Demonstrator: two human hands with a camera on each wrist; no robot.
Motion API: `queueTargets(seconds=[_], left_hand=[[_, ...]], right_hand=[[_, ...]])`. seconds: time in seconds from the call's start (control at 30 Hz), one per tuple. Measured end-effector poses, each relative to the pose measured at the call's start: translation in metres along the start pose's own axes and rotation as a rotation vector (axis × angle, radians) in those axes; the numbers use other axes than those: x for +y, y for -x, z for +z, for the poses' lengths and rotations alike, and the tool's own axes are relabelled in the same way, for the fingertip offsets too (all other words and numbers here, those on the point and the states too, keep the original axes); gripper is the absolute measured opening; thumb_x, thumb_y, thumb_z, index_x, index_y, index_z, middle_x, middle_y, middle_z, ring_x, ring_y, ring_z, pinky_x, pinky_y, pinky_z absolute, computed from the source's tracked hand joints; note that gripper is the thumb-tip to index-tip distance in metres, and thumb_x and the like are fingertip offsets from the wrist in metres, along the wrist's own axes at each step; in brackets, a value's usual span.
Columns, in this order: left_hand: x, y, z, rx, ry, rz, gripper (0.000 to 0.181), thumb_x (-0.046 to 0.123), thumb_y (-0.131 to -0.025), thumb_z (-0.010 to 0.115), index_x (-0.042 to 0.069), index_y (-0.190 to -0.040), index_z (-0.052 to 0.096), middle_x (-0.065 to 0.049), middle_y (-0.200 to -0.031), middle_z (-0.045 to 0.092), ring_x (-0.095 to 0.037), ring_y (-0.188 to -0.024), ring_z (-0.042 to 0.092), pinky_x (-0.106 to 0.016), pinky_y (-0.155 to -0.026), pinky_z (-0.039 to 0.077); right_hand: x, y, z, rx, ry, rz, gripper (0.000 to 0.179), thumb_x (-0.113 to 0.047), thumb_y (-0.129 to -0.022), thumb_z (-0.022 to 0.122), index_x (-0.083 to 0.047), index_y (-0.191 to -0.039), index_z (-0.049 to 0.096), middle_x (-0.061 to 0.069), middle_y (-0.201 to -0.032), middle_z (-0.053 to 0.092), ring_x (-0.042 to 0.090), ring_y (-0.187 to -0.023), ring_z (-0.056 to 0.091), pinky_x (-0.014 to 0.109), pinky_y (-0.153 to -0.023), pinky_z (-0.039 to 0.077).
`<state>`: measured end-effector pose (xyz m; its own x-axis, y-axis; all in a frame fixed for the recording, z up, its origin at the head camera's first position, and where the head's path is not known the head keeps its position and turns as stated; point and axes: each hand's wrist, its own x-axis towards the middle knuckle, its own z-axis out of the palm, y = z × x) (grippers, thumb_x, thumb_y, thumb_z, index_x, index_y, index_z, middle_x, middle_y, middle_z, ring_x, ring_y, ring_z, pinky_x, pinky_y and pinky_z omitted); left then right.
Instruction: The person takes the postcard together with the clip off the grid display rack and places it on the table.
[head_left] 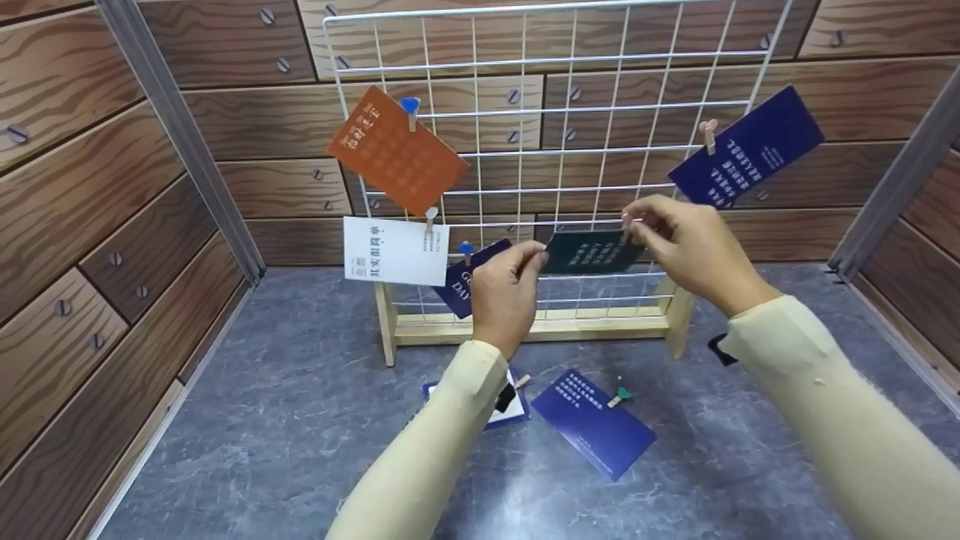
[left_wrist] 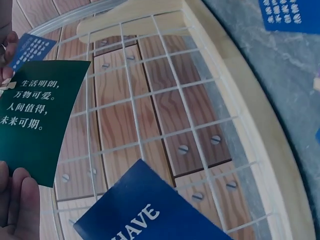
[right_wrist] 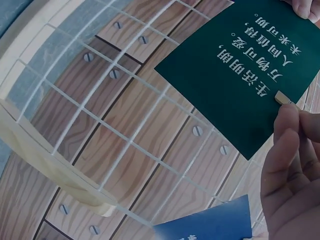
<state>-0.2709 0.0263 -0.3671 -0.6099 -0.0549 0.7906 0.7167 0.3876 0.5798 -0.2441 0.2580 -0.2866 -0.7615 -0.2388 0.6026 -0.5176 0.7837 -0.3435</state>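
Where left grip (head_left: 508,289) pinches, green card (head_left: 585,251) extends rightward.

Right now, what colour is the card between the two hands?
Dark green; the card shows best in the right wrist view.

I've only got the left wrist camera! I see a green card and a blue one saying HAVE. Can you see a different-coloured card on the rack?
Observer: Yes, the head view shows an orange card clipped to the rack.
Operator: Cool! What shape tops its clip?
Observer: In the head view, it's a blue heart.
Operator: And what card hangs left of my green card, under the orange card?
Observer: The head view shows a white card there.
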Motion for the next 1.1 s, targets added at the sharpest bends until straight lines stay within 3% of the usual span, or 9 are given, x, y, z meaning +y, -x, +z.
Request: queueTargets(seconds=[0.23,0.4,0.57,0.67,0.87,1.0,1.1], left_hand=[[0.002,0.026,0.002,-0.111,0.022,-0.095,0.007,0.012,-0.095,0.075,0.01,-0.101,0.078,0.0,-0.093,0.078,-0.003,-0.076,0.067,-0.015,-0.07,0.054],[0.001,0.043,0.001,-0.198,0.061,-0.183,0.006,0.014,-0.095,0.075,0.012,-0.101,0.078,0.005,-0.086,0.075,-0.002,-0.069,0.061,-0.019,-0.064,0.054],[-0.001,0.057,0.002,-0.275,0.068,-0.258,0.005,0.015,-0.096,0.075,0.014,-0.099,0.078,0.01,-0.082,0.072,-0.001,-0.069,0.059,-0.021,-0.065,0.054],[-0.001,0.062,0.003,-0.336,0.082,-0.29,0.004,0.016,-0.096,0.074,0.014,-0.099,0.077,0.011,-0.081,0.071,-0.001,-0.07,0.059,-0.021,-0.067,0.054],[0.002,0.068,0.008,-0.437,0.11,-0.312,0.006,0.018,-0.099,0.072,0.016,-0.103,0.077,0.013,-0.084,0.071,0.0,-0.073,0.061,-0.02,-0.07,0.054],[0.007,0.068,0.011,-0.485,0.11,-0.302,0.008,0.019,-0.099,0.071,0.016,-0.103,0.077,0.012,-0.084,0.072,0.001,-0.072,0.061,-0.019,-0.071,0.054],[0.009,0.069,0.015,-0.526,0.092,-0.283,0.01,0.021,-0.1,0.07,0.017,-0.103,0.078,0.013,-0.085,0.072,0.002,-0.074,0.061,-0.017,-0.072,0.053]], right_hand=[[0.014,0.023,0.011,0.001,0.048,-0.046,0.017,-0.011,-0.101,0.067,-0.006,-0.116,0.074,0.006,-0.1,0.077,0.015,-0.078,0.066,0.021,-0.07,0.052],[0.026,0.04,0.02,0.025,0.084,-0.089,0.014,-0.009,-0.097,0.072,-0.007,-0.109,0.078,0.004,-0.092,0.066,0.016,-0.078,0.057,0.03,-0.066,0.048],[0.035,0.052,0.025,-0.009,0.069,-0.087,0.013,-0.009,-0.095,0.075,-0.01,-0.108,0.078,0.005,-0.098,0.065,0.02,-0.085,0.059,0.038,-0.07,0.052],[0.04,0.057,0.026,-0.068,0.024,-0.042,0.013,-0.008,-0.096,0.073,-0.009,-0.109,0.077,0.006,-0.103,0.071,0.024,-0.09,0.065,0.044,-0.077,0.054],[0.048,0.06,0.021,-0.244,-0.141,0.193,0.022,-0.018,-0.104,0.064,-0.006,-0.12,0.072,0.015,-0.116,0.074,0.035,-0.104,0.072,0.055,-0.091,0.057],[0.054,0.059,0.018,-0.277,-0.15,0.247,0.026,-0.025,-0.105,0.063,-0.005,-0.119,0.072,0.014,-0.11,0.074,0.031,-0.097,0.07,0.044,-0.085,0.059],[0.062,0.059,0.019,-0.293,-0.114,0.26,0.022,-0.023,-0.103,0.064,-0.006,-0.114,0.073,0.009,-0.1,0.073,0.023,-0.088,0.064,0.034,-0.077,0.055]])
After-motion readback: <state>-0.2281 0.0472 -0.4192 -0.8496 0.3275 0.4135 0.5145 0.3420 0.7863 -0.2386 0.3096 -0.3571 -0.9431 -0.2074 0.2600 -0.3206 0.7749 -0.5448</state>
